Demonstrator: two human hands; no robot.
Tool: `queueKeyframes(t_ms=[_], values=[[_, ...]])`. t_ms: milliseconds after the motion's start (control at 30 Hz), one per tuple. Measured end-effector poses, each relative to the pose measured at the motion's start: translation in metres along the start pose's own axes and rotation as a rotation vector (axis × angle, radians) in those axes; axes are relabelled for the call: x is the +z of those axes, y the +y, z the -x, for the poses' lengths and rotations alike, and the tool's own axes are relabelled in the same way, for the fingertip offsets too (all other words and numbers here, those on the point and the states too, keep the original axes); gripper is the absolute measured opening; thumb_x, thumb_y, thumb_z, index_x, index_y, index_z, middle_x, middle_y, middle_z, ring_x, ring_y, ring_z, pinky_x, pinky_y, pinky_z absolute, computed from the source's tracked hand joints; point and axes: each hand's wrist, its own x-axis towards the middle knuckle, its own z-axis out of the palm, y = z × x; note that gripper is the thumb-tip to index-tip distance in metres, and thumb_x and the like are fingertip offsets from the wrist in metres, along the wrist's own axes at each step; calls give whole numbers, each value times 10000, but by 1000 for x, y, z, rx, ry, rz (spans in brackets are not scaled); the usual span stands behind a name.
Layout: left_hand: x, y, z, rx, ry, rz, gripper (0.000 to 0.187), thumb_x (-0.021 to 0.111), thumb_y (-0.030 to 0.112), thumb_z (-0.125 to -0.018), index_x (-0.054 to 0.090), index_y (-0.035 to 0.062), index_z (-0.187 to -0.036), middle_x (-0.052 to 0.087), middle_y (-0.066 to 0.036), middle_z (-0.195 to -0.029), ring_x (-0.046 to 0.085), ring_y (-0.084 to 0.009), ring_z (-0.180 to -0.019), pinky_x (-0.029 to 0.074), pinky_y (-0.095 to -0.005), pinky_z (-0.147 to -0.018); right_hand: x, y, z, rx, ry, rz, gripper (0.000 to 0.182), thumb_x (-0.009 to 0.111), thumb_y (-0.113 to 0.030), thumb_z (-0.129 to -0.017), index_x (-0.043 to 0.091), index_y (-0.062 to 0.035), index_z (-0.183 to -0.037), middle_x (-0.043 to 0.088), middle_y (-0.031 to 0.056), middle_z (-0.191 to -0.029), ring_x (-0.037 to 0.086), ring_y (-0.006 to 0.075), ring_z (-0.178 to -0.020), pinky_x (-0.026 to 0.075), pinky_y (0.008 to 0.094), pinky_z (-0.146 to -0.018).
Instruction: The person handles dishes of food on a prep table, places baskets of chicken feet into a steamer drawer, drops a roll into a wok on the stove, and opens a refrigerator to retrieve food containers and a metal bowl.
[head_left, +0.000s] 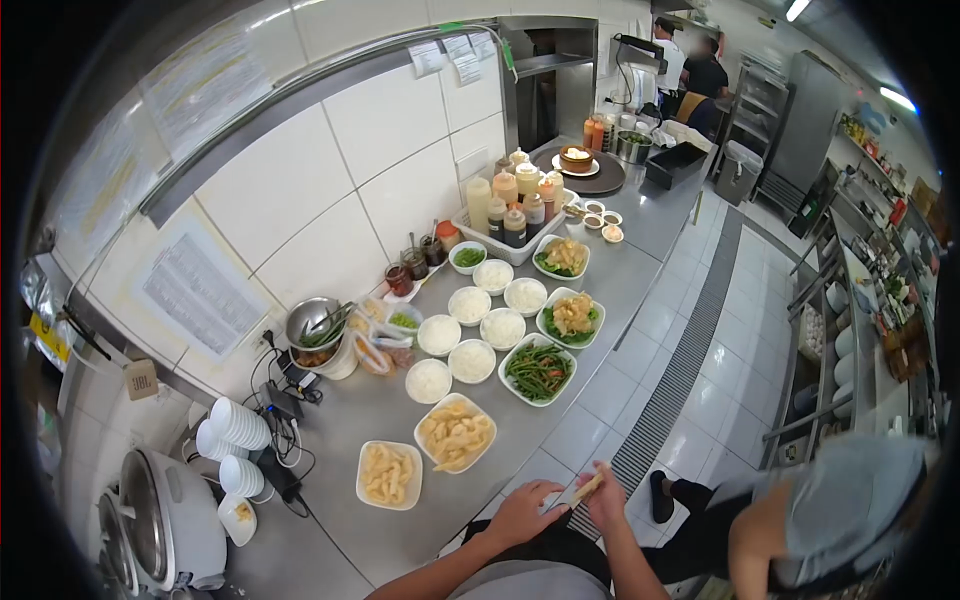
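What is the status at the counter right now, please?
Left hand and right hand together on a chopstick packet, at counter edge. Plated dishes ahead, nearest fried pieces. Nothing between.

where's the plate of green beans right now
In the head view, the plate of green beans sits on the steel counter near its aisle edge, just right of the bowls of rice and below the lettuce-lined dish.

Wall sheets (195,290) & pinned slips (455,55) carry print, too small/blurred to read.
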Motion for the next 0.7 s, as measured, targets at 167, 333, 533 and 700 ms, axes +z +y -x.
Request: queueKeyframes(t_ms=[167, 333, 533, 700], values=[[5, 13, -44, -181, -133, 185, 369, 630, 150, -920, 614, 71, -1280, 660, -148, -1197, 680, -240, -848, 536, -349, -786, -51, -81, -121, -197, 233, -43, 336, 575, -433, -970, 539, -115, -1070, 595, 71, -765, 587, 200, -676, 496, 370, -644], [13, 25, -84, -264, -135, 278, 533, 448, -58, -872, 558, 92, -1372, 619, -155, -1315, 699, -258, -984, 540, -369, -854, -43, -183, -184, -301, 269, -76, 342, 602, -434, -964, 554, -109, -1063, 579, 64, -753, 558, 199, -656, 491, 372, -630], [47, 11, -173, -8, -228, 224, 659, 401, -116, -805, 512, 108, -1415, 528, -153, -1438, 548, -331, -1279, 426, -383, -1083, -116, -239, -250, -390, 225, 753, 246, 590, -305, -967, 580, -62, -929, 583, 61, -656, 581, 196, -548, 487, 337, -532], [83, 29, -306, 248, -444, 240, 562, 481, -9, -881, 473, 98, -1432, 440, -146, -1505, 483, -366, -1320, 400, -428, -1093, -333, -179, -249, -85, 210, 1524, 393, 582, -387, -907, 694, -48, -743, 679, 143, -689, 676, 318, -655, 541, 438, -686]])
